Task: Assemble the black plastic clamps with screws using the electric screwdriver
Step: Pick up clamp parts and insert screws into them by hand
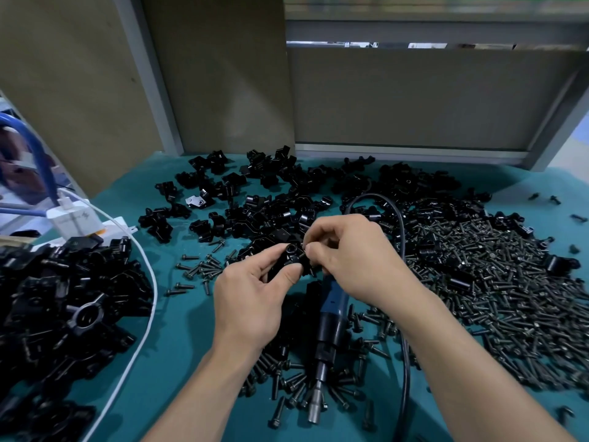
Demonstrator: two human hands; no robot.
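My left grip (251, 295) clasps the clamp (288, 257) at centre, hole up, so my right grip (344, 260) can pinch what looks like a screw (305, 249) in, the screwdriver (328, 317) lying handy at six o'clock on the tabletop (178, 330).

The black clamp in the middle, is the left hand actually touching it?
Touching. The head view shows the left hand pinching the black clamp between thumb and fingers.

a bare mat strip (178, 330) runs between clamp pile (63, 298) and screwdriver (328, 327) (screw heap (494, 282) crowds the right).
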